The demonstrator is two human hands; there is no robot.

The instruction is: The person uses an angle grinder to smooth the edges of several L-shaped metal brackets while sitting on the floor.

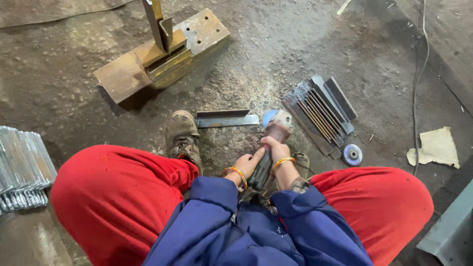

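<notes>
I squat over a dirt floor and hold an angle grinder (275,129) between my knees. My left hand (244,163) grips the rear of its dark body. My right hand (276,148) wraps the body closer to the head. The grinder's disc end points at the right tip of a short grey steel angle piece (225,118) that lies flat on the floor. My left shoe (183,138) rests against that piece's left end.
A row of cut steel angle pieces (320,112) lies to the right, with a loose grinding disc (352,154) beside it. A rusty welded steel bracket (162,54) sits ahead. Stacked shiny plates (22,170) lie at left. A paper scrap (436,147) and a cable (416,83) are at right.
</notes>
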